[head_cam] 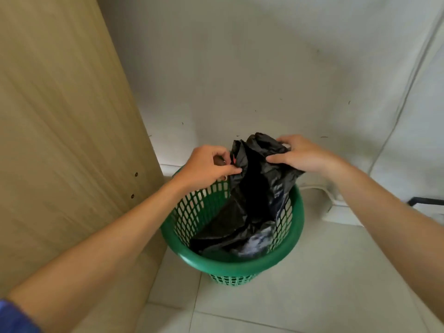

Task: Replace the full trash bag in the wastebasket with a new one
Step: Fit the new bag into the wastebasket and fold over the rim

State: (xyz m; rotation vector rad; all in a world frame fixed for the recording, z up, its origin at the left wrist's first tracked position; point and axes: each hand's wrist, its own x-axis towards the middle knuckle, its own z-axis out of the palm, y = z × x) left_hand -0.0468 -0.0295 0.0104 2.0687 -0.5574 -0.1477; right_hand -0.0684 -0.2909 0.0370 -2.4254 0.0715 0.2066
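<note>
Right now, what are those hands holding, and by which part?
Both the left hand and right hand pinch the black trash bag by its upper edge.

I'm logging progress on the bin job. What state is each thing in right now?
Black trash bag: crumpled, top pulled up above the rim, lower part down inside the basket.
Green wastebasket: upright on the tiled floor, bag not spread over its rim.
Left hand: grip pinched on the bag's left edge.
Right hand: grip closed on the bag's right edge.
</note>
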